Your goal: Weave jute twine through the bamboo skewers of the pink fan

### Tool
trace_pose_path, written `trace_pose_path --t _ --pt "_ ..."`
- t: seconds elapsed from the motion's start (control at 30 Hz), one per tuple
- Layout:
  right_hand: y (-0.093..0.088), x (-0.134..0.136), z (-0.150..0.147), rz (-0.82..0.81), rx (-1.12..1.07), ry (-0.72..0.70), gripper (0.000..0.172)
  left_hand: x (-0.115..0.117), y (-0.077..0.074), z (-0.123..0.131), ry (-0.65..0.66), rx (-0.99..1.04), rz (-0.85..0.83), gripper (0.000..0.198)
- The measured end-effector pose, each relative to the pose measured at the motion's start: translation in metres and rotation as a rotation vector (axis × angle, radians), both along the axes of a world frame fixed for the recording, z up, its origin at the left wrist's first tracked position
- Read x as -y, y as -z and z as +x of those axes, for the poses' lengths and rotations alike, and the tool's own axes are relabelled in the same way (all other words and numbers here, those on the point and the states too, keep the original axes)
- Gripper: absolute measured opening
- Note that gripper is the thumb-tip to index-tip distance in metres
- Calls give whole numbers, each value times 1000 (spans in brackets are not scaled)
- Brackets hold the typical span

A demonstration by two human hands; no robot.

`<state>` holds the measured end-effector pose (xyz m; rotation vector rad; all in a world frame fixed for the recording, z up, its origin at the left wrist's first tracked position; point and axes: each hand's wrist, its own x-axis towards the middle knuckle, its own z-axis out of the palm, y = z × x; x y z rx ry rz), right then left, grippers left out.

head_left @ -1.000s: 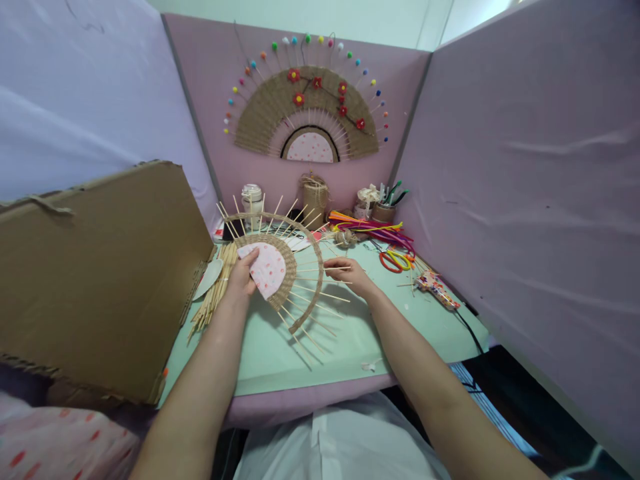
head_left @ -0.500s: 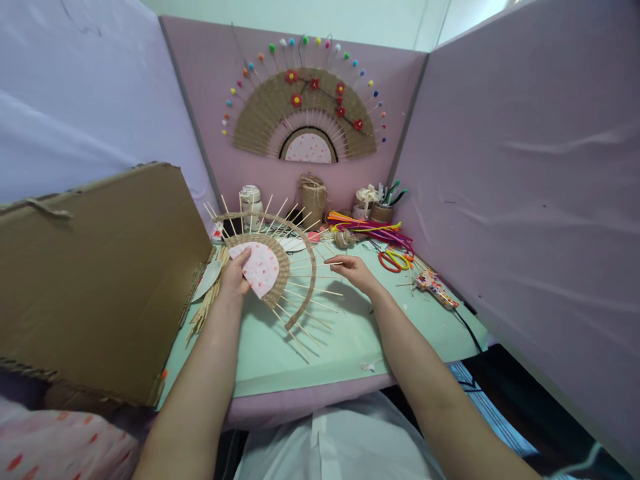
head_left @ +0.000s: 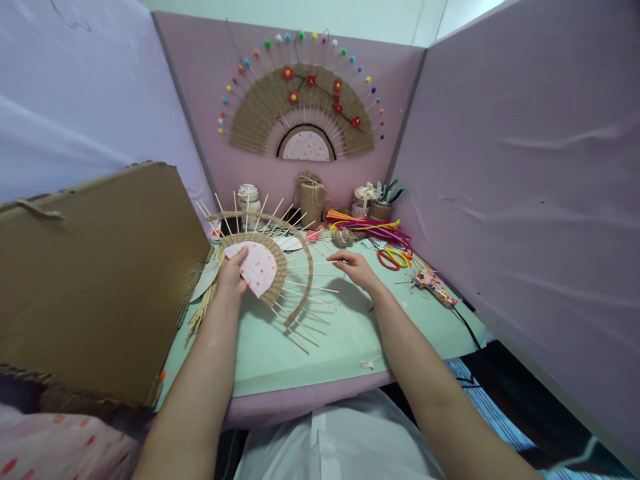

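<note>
A half-round woven fan frame (head_left: 280,273) with thin sticks spreading outward is held above the table. My left hand (head_left: 235,270) grips its pink spotted centre (head_left: 259,268), thumb on top and fingers underneath. Around the sticks runs a curved band of brown twine (head_left: 309,277), apart from the woven inner part. My right hand (head_left: 353,265) is at the fan's right side, its fingers pinched at the tip of one stick (head_left: 320,264).
A cardboard sheet (head_left: 95,287) stands at the left, beside a bundle of sticks (head_left: 203,310). Behind are a jar (head_left: 249,203), a twine roll (head_left: 313,203) and pipe cleaners (head_left: 367,227). Scissors (head_left: 395,258) and a patterned glue gun (head_left: 434,287) lie at the right. A finished fan (head_left: 265,110) hangs behind.
The view has shifted slightly. My right hand's fingertips sit a little nearer the stick's tip, while my left hand keeps its hold on the fan.
</note>
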<state>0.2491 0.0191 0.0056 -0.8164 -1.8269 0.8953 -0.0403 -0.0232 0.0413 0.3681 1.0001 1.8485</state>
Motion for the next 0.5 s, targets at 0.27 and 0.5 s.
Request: trace_pose_path --t 0.27,0.5 --pt "2 -1 1 124 -43 13 19 -2 4 -1 -27 -30 8 16" --pt "-1 2 -3 159 -81 134 17 -4 6 -4 -41 -25 33 15"
